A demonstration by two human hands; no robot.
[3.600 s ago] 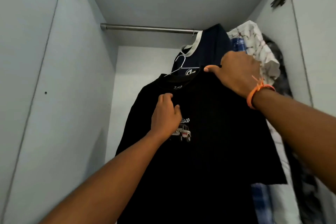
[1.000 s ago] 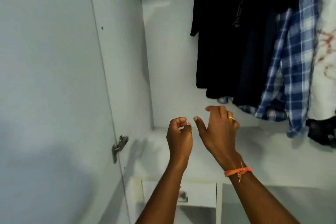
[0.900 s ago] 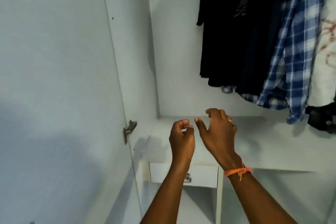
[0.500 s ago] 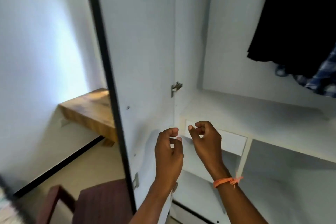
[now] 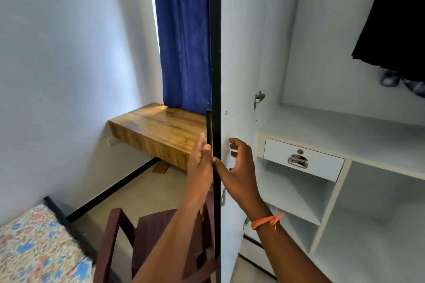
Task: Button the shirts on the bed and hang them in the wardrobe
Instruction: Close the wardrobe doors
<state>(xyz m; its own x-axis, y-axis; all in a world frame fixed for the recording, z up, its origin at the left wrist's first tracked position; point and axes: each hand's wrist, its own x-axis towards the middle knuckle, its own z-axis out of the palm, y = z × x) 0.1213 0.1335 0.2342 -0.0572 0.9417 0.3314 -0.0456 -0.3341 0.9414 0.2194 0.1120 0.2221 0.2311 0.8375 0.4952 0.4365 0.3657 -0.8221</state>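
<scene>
- The left hand (image 5: 199,163) is raised on the outer side of the open wardrobe door (image 5: 239,76), fingers nearly straight and close together, lying along the door's black edge by its dark handle; whether they press it I cannot tell.
- The right hand (image 5: 240,165) is on the inner side of that door, fingers loosely curled and spread, thumb reaching toward the edge; it grips nothing. An orange thread bracelet (image 5: 266,221) circles its wrist.
- Inside the wardrobe (image 5: 345,126), at 2 o'clock from the hands, a black shirt (image 5: 395,18) hangs with a bit of blue cloth showing below its hem.
- At 3 o'clock sits a white drawer (image 5: 303,159) with a metal pull.
- At 10 o'clock a wooden bench (image 5: 156,128) juts from the wall under a blue curtain (image 5: 184,37).
- At 7 o'clock stands a dark red chair (image 5: 147,239), and beyond it the corner of the bed (image 5: 39,246) in a floral sheet.
</scene>
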